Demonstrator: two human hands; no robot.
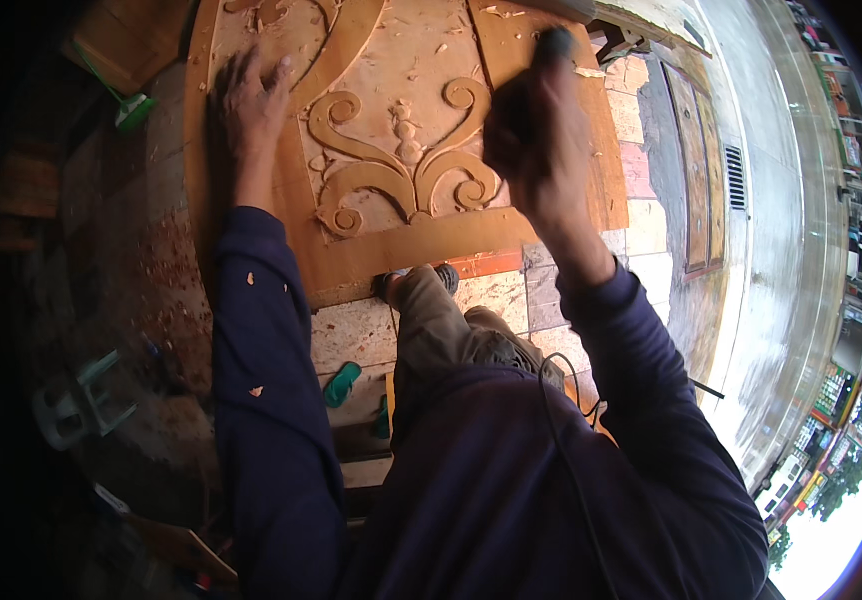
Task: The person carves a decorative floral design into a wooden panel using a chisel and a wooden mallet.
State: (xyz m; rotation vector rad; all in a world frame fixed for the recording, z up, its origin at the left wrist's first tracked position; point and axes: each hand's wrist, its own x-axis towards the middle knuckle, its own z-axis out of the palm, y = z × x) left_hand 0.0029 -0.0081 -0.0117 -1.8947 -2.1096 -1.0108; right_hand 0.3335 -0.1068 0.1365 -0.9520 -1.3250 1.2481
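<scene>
A wooden panel (361, 262) with carved scrolls and leafy curls in relief lies in front of me, wood chips scattered over it. My left hand (254, 105) rests on the panel's left side, fingers apart, holding nothing that I can see. Above the panel's right side, my right hand (549, 160) is closed and smeared by motion. A dark rounded end (554, 45) sticks up past its fingers; the kind of thing it holds cannot be made out. The raised carving (416, 165) shows between my two hands.
A dark grey object (563, 8) shows at the top edge, cut off. On the tiled floor lie a green sandal (342, 384) and more chips. A pale plastic chair (91, 400) stands at left, near a green broom (134, 110). A dark cord (563, 450) crosses my torso.
</scene>
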